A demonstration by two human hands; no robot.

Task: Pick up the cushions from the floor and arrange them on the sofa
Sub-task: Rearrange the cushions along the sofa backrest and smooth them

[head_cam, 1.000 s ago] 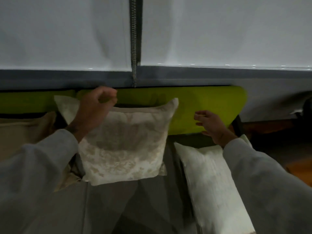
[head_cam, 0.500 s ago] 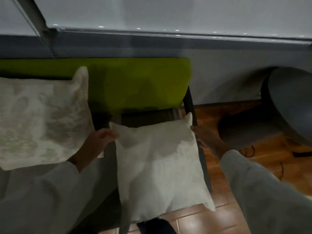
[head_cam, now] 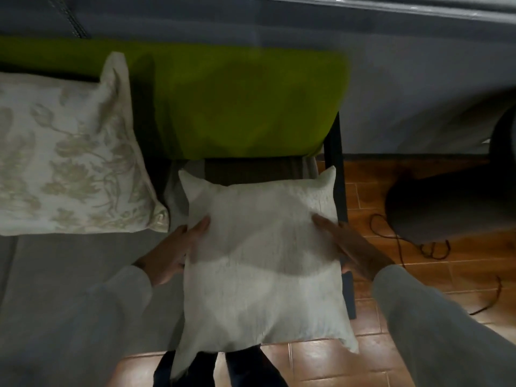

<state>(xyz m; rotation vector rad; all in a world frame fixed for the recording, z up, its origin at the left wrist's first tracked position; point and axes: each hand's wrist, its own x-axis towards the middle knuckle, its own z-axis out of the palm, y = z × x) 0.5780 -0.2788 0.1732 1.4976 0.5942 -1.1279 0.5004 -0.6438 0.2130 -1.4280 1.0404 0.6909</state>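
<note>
A plain cream cushion (head_cam: 262, 263) lies at the right end of the sofa's grey seat (head_cam: 64, 280), its front part overhanging the seat edge. My left hand (head_cam: 176, 252) grips its left side and my right hand (head_cam: 346, 247) grips its right side, thumbs on top. A floral-patterned cream cushion (head_cam: 67, 169) leans against the sofa's green backrest (head_cam: 237, 107) to the left, apart from both hands. The backrest behind the plain cushion is bare.
A black metal sofa frame post (head_cam: 339, 174) runs along the sofa's right edge. To the right on the brown tiled floor (head_cam: 446, 277) sit a dark round pouf (head_cam: 446, 202) and a thin black cable (head_cam: 402, 247). A grey wall rises behind.
My view has dropped and shifted right. My left hand left the floral cushion, and both hands slid down the plain cushion's sides and now hold it.
</note>
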